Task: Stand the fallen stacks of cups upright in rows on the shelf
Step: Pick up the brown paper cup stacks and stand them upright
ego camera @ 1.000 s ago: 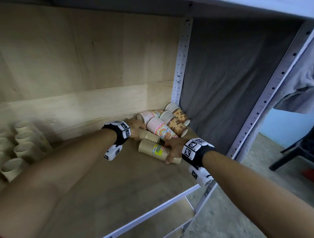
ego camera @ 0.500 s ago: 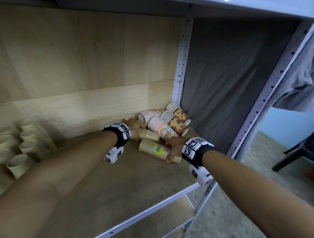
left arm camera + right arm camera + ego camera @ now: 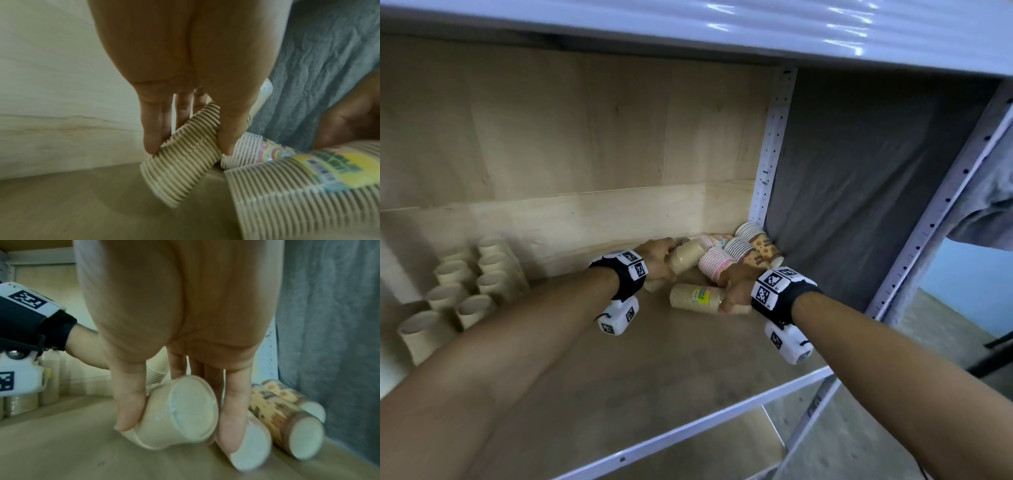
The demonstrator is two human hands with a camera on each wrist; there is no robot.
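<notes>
Wooden shelf (image 3: 640, 377): left hand (image 3: 658, 257) grips plain cup stack (image 3: 685, 260); right hand (image 3: 736, 287) grips labelled stack (image 3: 697, 297).

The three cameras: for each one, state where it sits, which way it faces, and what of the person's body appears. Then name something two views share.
Head: looks down into the shelf; both forearms, left hand, right hand.
Left wrist: looks along the left hand's fingers gripping a plain brown stack.
Right wrist: looks along the right hand gripping the yellow-labelled stack near its base.
Shared: the yellow-labelled stack, in all three.

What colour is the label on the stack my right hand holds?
Yellow, with green and blue print, on the brown cup stack; left wrist view shows it best.
</notes>
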